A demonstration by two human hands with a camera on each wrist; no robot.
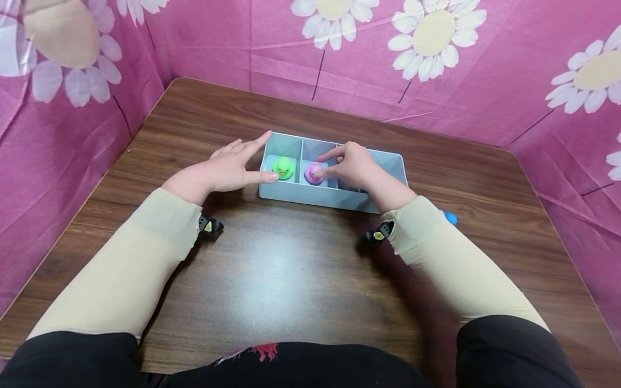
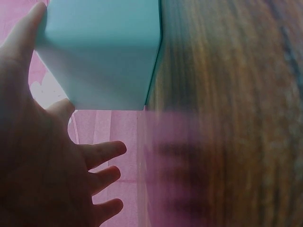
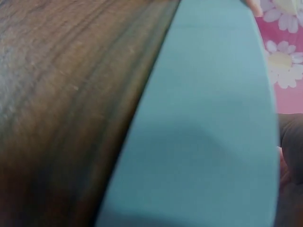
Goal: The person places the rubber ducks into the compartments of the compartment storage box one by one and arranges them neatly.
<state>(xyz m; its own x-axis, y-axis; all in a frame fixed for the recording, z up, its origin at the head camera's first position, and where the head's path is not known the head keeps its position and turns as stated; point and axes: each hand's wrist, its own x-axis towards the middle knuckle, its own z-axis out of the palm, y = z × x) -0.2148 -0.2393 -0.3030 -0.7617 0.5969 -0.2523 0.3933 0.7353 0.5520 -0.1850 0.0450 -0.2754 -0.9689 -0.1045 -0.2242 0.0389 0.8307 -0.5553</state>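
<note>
A pale blue-grey divided box [image 1: 310,195] sits on the table, with several compartments in a row. In its leftmost compartment is a green toy duck [image 1: 283,168]; a purple toy duck [image 1: 312,173] is in the one beside it. My right hand [image 1: 356,164] reaches over the box and pinches the purple duck between thumb and index finger. At the box's left end, my left hand [image 1: 228,166] spreads thumb and index finger across to the rim, its other fingers extended clear of the box, as the left wrist view also shows. My right hand and forearm partly hide the right-hand compartments.
A small blue object [image 1: 449,217] lies on the wooden table [image 1: 271,269], partly behind my right sleeve. Pink cloth [image 1: 281,64] with daisies hangs behind the table and along both sides. Each wrist carries a small black device, the left one [image 1: 211,227] near the sleeve cuff.
</note>
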